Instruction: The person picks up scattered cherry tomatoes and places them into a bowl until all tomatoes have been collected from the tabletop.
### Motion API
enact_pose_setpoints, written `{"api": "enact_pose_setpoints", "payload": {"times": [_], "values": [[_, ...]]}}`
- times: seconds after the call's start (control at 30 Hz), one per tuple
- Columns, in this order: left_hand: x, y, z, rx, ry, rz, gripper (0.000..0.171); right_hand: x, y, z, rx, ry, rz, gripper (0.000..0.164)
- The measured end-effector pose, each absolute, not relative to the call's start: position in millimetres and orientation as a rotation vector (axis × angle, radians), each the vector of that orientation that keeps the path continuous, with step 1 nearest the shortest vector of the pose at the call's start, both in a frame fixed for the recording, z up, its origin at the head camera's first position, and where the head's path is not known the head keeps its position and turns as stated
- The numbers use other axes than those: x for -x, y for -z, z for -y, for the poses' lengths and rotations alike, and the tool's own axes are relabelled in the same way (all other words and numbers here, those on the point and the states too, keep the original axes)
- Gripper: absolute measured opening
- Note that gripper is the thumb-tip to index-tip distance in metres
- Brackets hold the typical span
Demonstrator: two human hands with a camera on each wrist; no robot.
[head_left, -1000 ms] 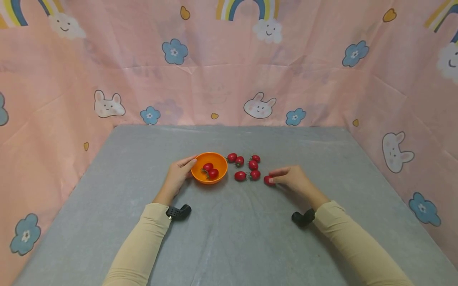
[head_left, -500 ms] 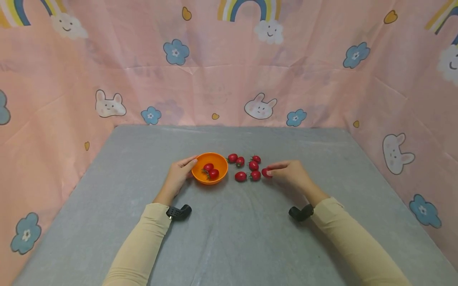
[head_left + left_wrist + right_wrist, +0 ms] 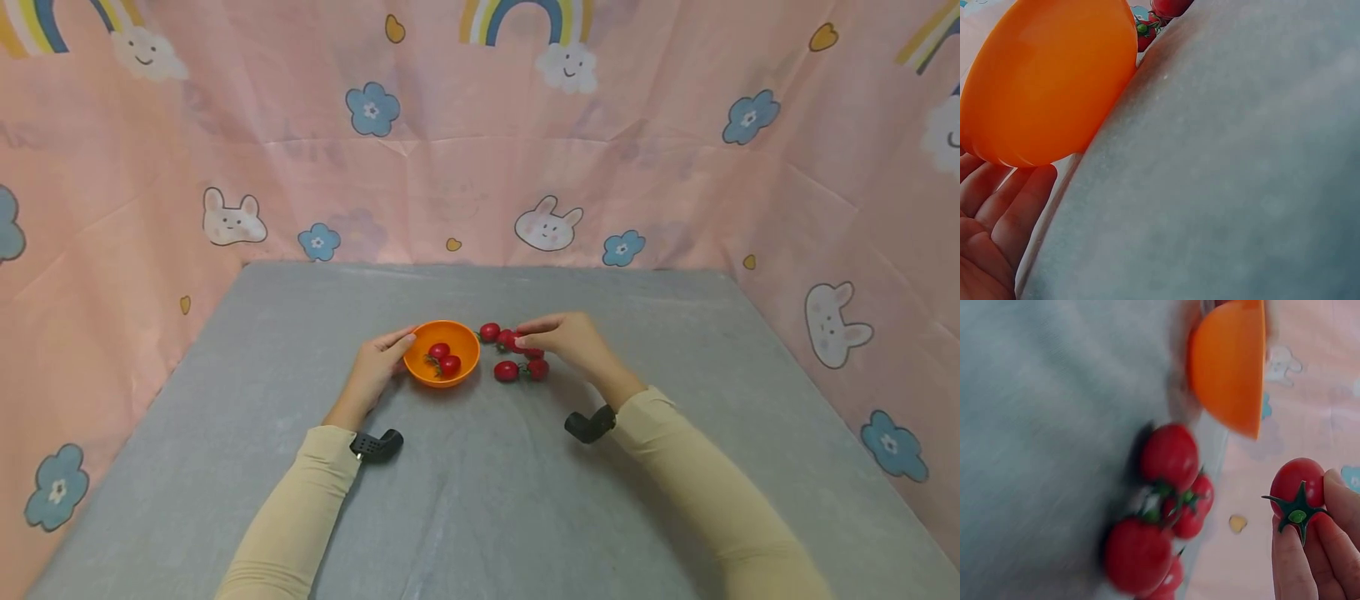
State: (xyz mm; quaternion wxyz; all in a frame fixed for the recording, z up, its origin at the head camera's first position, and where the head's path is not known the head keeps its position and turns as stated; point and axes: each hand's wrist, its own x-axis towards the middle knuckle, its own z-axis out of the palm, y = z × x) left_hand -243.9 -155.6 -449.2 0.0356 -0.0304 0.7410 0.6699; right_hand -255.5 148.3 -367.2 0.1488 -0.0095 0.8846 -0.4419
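An orange bowl stands on the grey table, two cherry tomatoes lying inside it. My left hand holds the bowl at its left side, thumb on the rim; the left wrist view shows fingers against the outer wall. Between thumb and fingertips my right hand pinches a cherry tomato with a green star-shaped calyx, raised above the table. Beneath and around that hand several loose cherry tomatoes lie to the right of the bowl, some partly hidden by it.
The grey cloth-covered table reaches back to a pink patterned curtain, which also runs along both sides. A black wrist camera is strapped to the left wrist, another black camera to the right.
The right hand has lifted the pinched cherry tomato off the table and carried it left and away from the body, over the loose ones. The left hand stays at the bowl.
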Motion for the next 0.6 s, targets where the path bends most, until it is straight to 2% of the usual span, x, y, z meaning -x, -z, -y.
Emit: {"api": "enact_pose_setpoints", "payload": {"times": [0.6], "values": [[244,449,154,0.11,-2.064,-2.275,0.043,264,359,-77,0.103,1.345,-2.465,0.027]]}}
